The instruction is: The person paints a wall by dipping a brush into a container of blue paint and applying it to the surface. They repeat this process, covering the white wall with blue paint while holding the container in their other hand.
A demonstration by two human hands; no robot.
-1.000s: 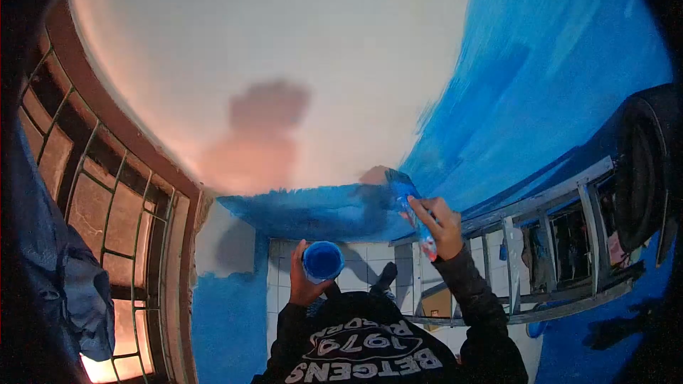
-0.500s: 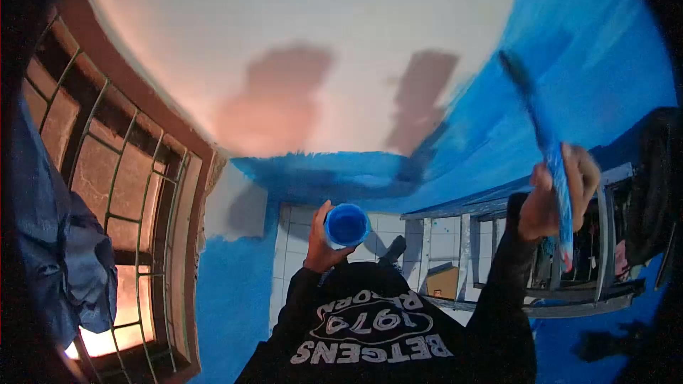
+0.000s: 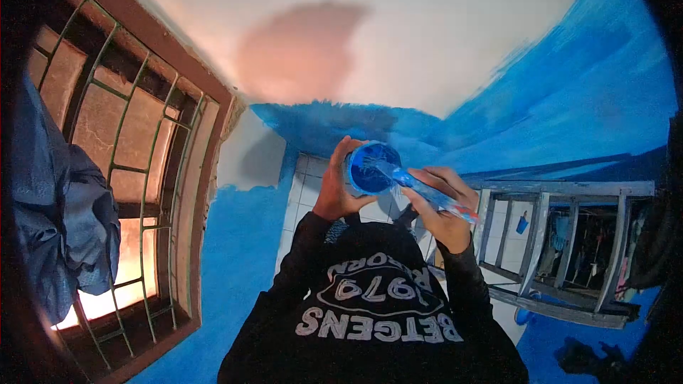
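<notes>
A cup of blue paint (image 3: pixel 361 186) is gripped around its side by my left hand (image 3: pixel 338 183), its opening facing me. My right hand (image 3: pixel 447 203) is closed around the paint-smeared handle of a paintbrush (image 3: pixel 430 193). The brush's head end is over or inside the cup's mouth; its bristles are hard to tell from the blue paint. Ahead, the wall (image 3: pixel 455 28) is pale above, with fresh blue paint (image 3: pixel 569 85) in streaky strokes along the right and lower parts.
At left is a brown-framed window (image 3: pixel 135 128) with metal bars, and dark blue cloth (image 3: pixel 64 227) hanging before it. A wooden ladder (image 3: pixel 537 242) stands at right. White tiles (image 3: pixel 302 192) show below, and dark clothing (image 3: pixel 594 355) hangs at lower right.
My right hand has come down and left from the painted wall, bringing the brush to the cup. The cup has risen slightly in view, and the camera view has shifted.
</notes>
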